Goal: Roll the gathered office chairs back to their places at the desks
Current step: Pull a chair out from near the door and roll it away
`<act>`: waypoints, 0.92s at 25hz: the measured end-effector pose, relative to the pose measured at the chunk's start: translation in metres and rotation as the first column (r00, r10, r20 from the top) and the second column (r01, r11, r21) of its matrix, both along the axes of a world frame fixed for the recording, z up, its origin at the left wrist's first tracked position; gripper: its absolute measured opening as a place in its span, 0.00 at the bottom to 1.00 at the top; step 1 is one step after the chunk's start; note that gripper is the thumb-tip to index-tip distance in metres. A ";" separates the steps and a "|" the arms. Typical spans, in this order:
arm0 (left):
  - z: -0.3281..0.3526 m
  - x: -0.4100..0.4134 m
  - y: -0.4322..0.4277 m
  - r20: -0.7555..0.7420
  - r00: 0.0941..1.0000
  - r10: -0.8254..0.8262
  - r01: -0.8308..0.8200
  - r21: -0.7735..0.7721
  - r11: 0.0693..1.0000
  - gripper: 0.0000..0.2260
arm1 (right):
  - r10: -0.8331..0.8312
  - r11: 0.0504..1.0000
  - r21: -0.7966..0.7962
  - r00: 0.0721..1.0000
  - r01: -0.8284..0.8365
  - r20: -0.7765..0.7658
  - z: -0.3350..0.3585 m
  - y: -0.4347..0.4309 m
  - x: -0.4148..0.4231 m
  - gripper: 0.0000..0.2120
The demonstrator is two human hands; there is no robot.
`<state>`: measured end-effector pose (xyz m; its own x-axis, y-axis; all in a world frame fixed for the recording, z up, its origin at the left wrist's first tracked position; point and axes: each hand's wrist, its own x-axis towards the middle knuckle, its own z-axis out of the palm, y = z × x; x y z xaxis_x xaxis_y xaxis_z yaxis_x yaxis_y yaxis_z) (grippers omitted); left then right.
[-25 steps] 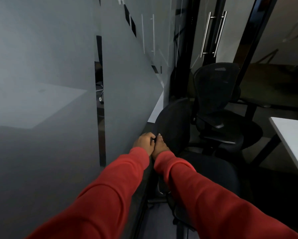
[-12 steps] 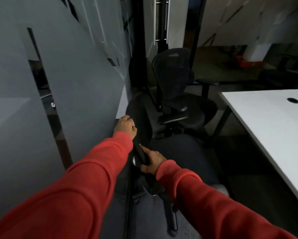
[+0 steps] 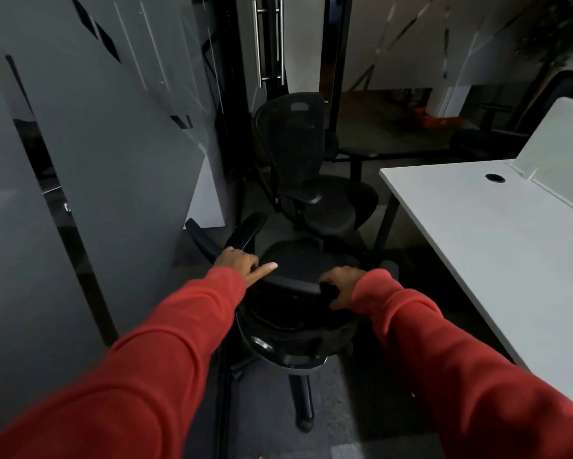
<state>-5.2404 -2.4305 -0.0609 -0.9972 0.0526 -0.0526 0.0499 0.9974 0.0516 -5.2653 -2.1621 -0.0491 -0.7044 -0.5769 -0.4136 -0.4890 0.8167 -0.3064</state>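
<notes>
Closest to me, two red sleeves [image 3: 146, 376] run out to the chair [image 3: 298, 256]. It stands in the gap between the glass wall [image 3: 113, 154] on the left and the desk [image 3: 477, 243] on the right, with its back toward the person. The left hand [image 3: 237, 263] is hooked over the back's left top corner, beside the armrest [image 3: 245, 231], one digit pointing along the rim. The right hand [image 3: 343, 284] has its fingers curled round the right top corner. Both hold on, well apart. Below, one castor [image 3: 306, 424] shows on the floor [image 3: 361, 425].

As I judge it, the gap is tight. A swing toward the desk could knock the armrest or base against the glass, or clip the desk leg [image 3: 389, 213]. Just beyond, the second chair [image 3: 298, 167] sits very near this one. Their bases may be tangled, though it's too dark to tell. A pull could drag it along, and a shove could send it into the door [image 3: 268, 41].

I can make out no containers. No cable shows in the desk's hole [image 3: 494, 177], and the red thing [image 3: 437, 119] beyond the glass is too blurred to name.
</notes>
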 end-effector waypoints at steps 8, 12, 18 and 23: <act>0.007 0.036 0.086 0.123 0.992 -0.024 0.026 -0.008 1.000 0.38 | -0.092 0.994 -0.001 0.834 0.109 -0.544 -0.024 0.050 0.025 0.37; 0.018 0.052 0.089 0.206 0.976 -0.066 0.061 0.029 0.998 0.26 | -0.064 0.997 0.010 0.839 0.082 -0.541 -0.022 0.064 0.041 0.36; 0.011 0.093 0.098 0.185 0.971 -0.149 0.152 -0.004 0.988 0.26 | -0.152 0.986 -0.030 0.812 0.164 -0.563 -0.027 0.075 0.096 0.41; 0.006 0.123 0.120 0.141 0.956 -0.256 0.270 -0.087 0.959 0.30 | -0.242 0.960 -0.023 0.787 0.278 -0.568 -0.019 0.098 0.144 0.38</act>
<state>-5.1179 -2.3100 -0.0547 -0.9336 0.2995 -0.1967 0.3107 0.9501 -0.0285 -5.1208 -2.0637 -0.0680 -0.9426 -0.3258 0.0730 -0.3262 0.9453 0.0065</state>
